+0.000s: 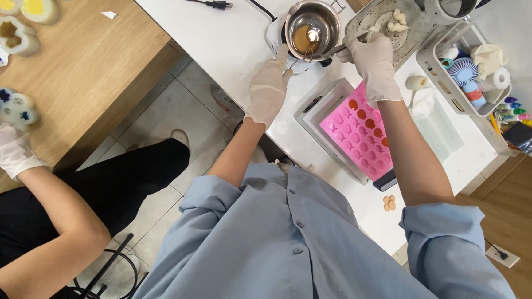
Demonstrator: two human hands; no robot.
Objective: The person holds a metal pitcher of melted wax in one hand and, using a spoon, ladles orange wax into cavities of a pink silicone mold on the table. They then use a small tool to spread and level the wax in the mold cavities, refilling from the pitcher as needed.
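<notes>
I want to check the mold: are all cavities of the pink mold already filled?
No, in the pink mold only a few cavities near its far edge hold dark red filling; the rest are bare pink.

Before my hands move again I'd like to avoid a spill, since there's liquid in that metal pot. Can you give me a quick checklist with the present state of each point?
1. Left hand steadies the metal pot at its near side: ok.
2. Right hand grips a thin tool that reaches into the pot: ok.
3. Pot sits level, amber liquid low inside: ok.
4. Pink mould lies flat on its tray, a few cavities along its top and right edges filled: ok.
5. Black power cord lies unplugged on the white table, apart from the pot: ok.
6. Whether the liquid is hot: cannot tell.
</notes>
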